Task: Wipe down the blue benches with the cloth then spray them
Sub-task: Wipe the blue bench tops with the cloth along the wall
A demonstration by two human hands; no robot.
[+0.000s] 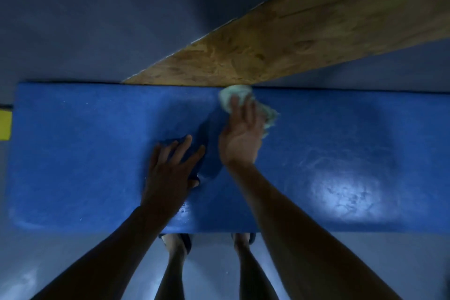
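Note:
A long blue padded bench [85,153] runs across the view from left to right. My right hand [241,136] presses a crumpled pale green cloth [233,95] flat against the bench's far edge, with its fingers stretched over the cloth. My left hand [170,165] lies flat on the middle of the bench with its fingers spread and holds nothing. A bright wet sheen shows on the bench to the right of my arms. No spray bottle is in view.
A slanted wooden board [304,27] rises from the bench's far edge up to the right. A grey-blue wall [85,19] stands behind. A yellow patch [4,124] sits at the left edge. My feet [177,241] stand on the grey floor in front of the bench.

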